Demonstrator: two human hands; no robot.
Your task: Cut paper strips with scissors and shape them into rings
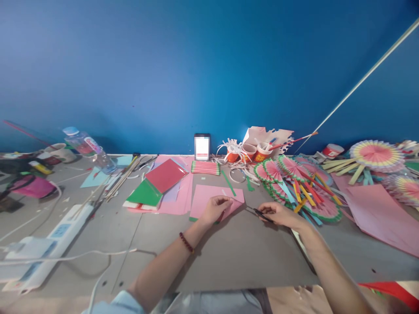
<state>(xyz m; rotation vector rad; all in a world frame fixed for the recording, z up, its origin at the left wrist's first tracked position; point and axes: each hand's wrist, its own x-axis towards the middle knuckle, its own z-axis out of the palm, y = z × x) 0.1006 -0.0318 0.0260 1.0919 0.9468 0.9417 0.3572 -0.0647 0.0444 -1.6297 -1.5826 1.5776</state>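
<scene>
My left hand (pixel 216 209) is closed on a sheet of pink paper (pixel 204 198) near its right corner. A green border shows along the sheet's lower edge. Scissors (pixel 262 215) with black handles sit in my right hand (pixel 275 214), their blades pointing left toward that corner and apart from it. Just past the sheet lies a green paper strip (pixel 228 183). Behind it is a pleated pink paper piece (pixel 205 168) with green edges. Whether the scissor blades are parted is too small to tell.
Several paper fans (pixel 314 205) with coloured sticks crowd the right, beside pink sheets (pixel 381 209). Red cups (pixel 262 151) and a phone (pixel 202 147) stand by the wall. Leftward are red and green papers (pixel 166 174), a tilted bottle (pixel 91 148) and a power strip (pixel 62 235) with cables.
</scene>
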